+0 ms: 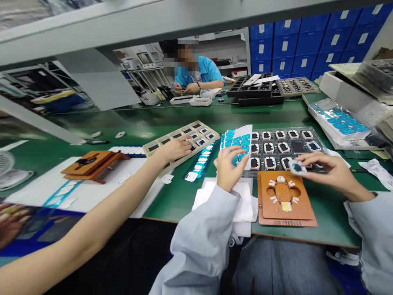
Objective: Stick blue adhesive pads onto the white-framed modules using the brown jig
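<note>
My right hand (334, 174) pinches a small white part (297, 167) by the far edge of the brown block (302, 211) | my left hand (229, 168) holds up a sheet of blue stickers (246, 141) | white cloth (225, 203) by my left wrist | sheet hides the clear tray's (297, 146) left end; white pieces (270, 164) inside | to the left, someone's hand (178, 148) over a beige tray (168, 135) with small parts (210, 136)

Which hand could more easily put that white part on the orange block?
Likely the right hand: it holds the white part near the orange block, while the left hand holds the sticker sheet.
</note>
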A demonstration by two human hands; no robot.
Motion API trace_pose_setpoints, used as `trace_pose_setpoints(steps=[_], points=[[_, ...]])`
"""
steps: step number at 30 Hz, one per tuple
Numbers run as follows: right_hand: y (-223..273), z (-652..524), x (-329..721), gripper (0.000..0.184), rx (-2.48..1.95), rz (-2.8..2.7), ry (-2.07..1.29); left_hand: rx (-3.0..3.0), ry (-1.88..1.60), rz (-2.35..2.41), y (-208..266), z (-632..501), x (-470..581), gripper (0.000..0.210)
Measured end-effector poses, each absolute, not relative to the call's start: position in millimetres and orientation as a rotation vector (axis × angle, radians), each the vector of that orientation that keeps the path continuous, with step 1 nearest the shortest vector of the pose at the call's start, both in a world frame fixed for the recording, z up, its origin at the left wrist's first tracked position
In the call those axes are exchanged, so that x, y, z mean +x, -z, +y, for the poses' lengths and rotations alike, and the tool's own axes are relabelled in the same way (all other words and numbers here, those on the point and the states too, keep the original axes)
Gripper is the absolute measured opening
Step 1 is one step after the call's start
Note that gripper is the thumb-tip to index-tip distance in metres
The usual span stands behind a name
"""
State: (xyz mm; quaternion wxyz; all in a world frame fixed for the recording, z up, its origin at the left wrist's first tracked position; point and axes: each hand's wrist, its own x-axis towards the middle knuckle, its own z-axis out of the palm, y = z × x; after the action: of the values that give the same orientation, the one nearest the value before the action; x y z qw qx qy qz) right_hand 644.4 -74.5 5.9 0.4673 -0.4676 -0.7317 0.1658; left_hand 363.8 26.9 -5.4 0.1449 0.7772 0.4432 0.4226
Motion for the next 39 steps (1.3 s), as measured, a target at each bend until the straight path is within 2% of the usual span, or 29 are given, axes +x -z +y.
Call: trace_pose_setpoints(steps=[3, 6, 11, 15, 20, 24, 29, 32, 39], points=[[1.9, -56.5, 670.2, 0.029, -1.334, -1.676, -0.137, 2.154, -1.001, 1.683, 11.0, 36.6, 365.0, 0.037], [8.8, -35.8, 687.6, 0.033, -1.451, -1.683, 0.061, 2.197, -0.74, 1.666, 12.2, 38.8, 372.1, 0.049], [16.7, -3.0, 700.6, 0.028, -1.758, -1.882, 0.17, 2.221, -0.559, 1.596, 6.1, 35.7, 376.9, 0.036], [24.8, 2.9, 698.8, 0.031, -1.9, -1.963, 0.235, 2.213, -0.585, 1.568, 5.5, 32.8, 374.4, 0.041], [28.8, -9.1, 685.2, 0.038, -1.742, -2.018, 0.327, 2.356, -0.545, 1.501, 8.2, 28.6, 374.3, 0.027], [30.0, -10.6, 670.3, 0.044, -1.695, -2.125, 0.235, 2.363, -0.544, 1.508, 9.6, 27.3, 374.5, 0.02], [36.1, -6.8, 663.6, 0.052, -1.761, -2.195, 0.038, 2.32, -0.562, 1.532, 14.2, 28.6, 373.5, 0.025], [38.6, -5.5, 665.2, 0.054, -1.743, -2.224, 0.087, 2.224, -0.657, 1.536, 17.2, 28.9, 373.7, 0.029], [45.3, 1.2, 671.7, 0.045, -1.512, -2.233, 0.303, 2.142, -0.986, 1.469, 13.9, 23.1, 374.4, 0.019]])
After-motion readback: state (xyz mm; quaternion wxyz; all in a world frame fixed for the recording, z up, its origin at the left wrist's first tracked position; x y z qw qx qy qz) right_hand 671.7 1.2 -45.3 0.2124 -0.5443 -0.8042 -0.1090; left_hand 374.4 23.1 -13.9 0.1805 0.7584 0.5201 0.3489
